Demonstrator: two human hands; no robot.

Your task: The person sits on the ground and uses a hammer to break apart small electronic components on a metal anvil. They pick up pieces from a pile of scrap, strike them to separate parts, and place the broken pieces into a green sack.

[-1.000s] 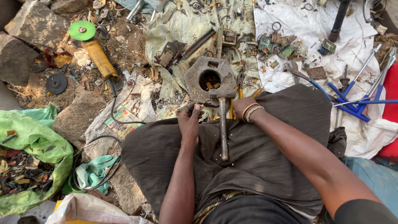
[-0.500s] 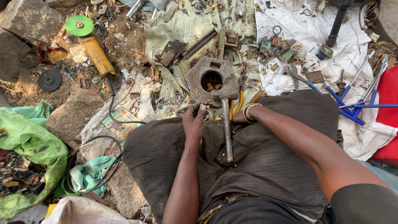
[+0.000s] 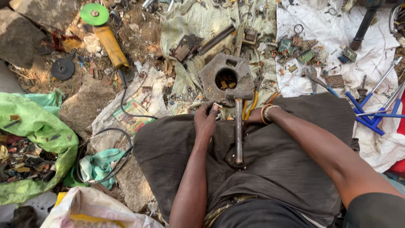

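A heavy rusty metal plate (image 3: 211, 76) with a round hole lies on the ground in front of my lap. A hammer (image 3: 238, 126) rests on my dark lap cloth (image 3: 295, 139), its head against the plate's near edge. My left hand (image 3: 206, 123) is at that edge, fingertips pinched on a small light piece (image 3: 217, 106). My right hand (image 3: 255, 116), with bangles on the wrist, lies just right of the hammer handle beside yellow-handled pliers (image 3: 252, 103); its fingers are mostly hidden.
A yellow angle grinder (image 3: 107, 40) with a green disc lies at the back left, its cable (image 3: 122, 101) running toward me. A green bag (image 3: 33, 126) of scrap is at the left. Circuit-board scraps (image 3: 295, 46) and blue-handled tools (image 3: 371, 114) lie on a white cloth at the right.
My left hand has closed its spread fingers into a pinch at the plate's near edge. My right hand has slipped lower beside the hammer handle. The hammer has stayed put.
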